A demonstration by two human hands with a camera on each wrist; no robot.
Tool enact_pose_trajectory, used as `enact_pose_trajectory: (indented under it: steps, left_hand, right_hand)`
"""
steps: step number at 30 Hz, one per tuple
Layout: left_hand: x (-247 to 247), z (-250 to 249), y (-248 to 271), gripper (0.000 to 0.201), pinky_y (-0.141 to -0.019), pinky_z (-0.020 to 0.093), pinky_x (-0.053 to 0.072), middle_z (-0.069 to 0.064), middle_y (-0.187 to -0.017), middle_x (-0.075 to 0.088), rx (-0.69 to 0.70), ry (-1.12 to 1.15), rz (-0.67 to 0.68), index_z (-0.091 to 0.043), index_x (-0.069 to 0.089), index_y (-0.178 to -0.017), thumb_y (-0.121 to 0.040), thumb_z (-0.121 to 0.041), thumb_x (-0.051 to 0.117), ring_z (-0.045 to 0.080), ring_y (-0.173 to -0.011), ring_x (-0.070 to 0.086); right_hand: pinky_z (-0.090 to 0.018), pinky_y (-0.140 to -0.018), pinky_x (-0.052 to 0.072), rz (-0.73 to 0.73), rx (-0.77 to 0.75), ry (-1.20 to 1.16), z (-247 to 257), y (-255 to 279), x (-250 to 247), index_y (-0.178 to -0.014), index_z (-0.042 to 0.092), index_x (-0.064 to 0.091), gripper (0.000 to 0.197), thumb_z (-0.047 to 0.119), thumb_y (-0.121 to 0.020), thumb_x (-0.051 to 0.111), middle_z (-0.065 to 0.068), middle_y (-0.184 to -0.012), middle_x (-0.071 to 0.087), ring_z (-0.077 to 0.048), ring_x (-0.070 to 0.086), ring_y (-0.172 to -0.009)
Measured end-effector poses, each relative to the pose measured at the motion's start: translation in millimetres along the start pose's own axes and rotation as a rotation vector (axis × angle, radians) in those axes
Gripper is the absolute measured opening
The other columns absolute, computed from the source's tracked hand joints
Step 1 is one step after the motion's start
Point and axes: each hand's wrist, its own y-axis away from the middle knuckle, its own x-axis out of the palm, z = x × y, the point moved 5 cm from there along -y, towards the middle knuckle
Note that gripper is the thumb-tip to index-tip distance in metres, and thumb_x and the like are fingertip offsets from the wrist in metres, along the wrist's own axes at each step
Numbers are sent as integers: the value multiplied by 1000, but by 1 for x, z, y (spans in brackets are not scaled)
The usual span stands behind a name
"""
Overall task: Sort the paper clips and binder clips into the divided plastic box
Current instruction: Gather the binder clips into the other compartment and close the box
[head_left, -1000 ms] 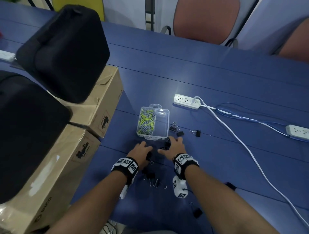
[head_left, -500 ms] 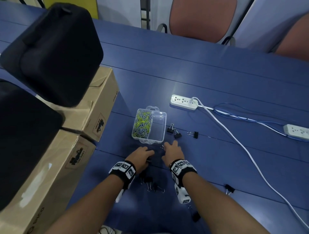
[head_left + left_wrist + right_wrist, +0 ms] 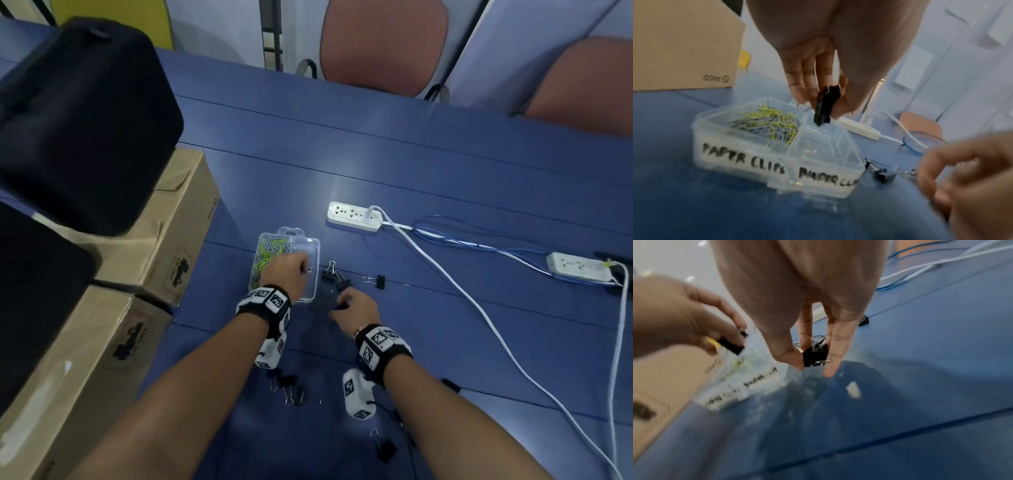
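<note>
Left hand [image 3: 286,274] risen over box [image 3: 310,245], clip [image 3: 823,107] pinched

We see a clear, glossy plastic box [image 3: 748,155] on the smooth blue table [image 3: 445,178]; beside the box, matt brown cardboard cartons [image 3: 178,222] and shiny wire-handled binder clips [image 3: 334,275].

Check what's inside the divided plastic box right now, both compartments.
In the divided plastic box, the left compartment holds a heap of yellow-green and grey paper clips. The right compartment looks empty in the left wrist view; the left hand holds a black binder clip above it. From the head view, that hand covers part of it.
</note>
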Motion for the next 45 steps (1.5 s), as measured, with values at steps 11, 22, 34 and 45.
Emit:
enact_pose_trajectory:
  steps: [11, 22, 34, 45]
  left_hand:
    - [11, 17, 15, 46, -78, 38, 51, 9, -91, 68, 26, -13, -77, -28, 56, -121, -76, -25, 64, 32, -85, 60]
    - [17, 64, 83, 13, -69, 43, 50, 1, -84, 64, 74, 171, 22, -17, 63, -87, -80, -10, 54, 25, -82, 54]
    - [75, 59, 148, 70, -71, 39, 52, -3, -124, 36, 384, -226, 627, -37, 40, -125, -63, -14, 63, 21, -105, 35]
    - [81, 69, 151, 31, -77, 35, 48, 0, -102, 50, 378, -99, 491, -23, 56, -99, -72, -9, 52, 21, -96, 44]
  right_hand:
    - [-24, -55, 50, -77, -141, -139, 92, -57, -15, -75, 17, 66, 20, 10, -62, 79, 13, -61, 51, -8, 52, -58]
    - [-27, -81, 55, 170, -121, 83, 117, -72, 18, -87, 19, 79, 12, 14, -78, 73, 5, -81, 71, -15, 64, -78]
    - [-31, -91, 48, -95, -153, 88, 37, -59, -32, -108, 17, 69, 31, 9, -85, 50, -9, -106, 66, -26, 62, -98]
    - [-46, -95, 47, 187, -291, 652, 27, -64, 2, -148, 29, 27, 74, 20, -83, 61, -10, -143, 30, -33, 34, -128]
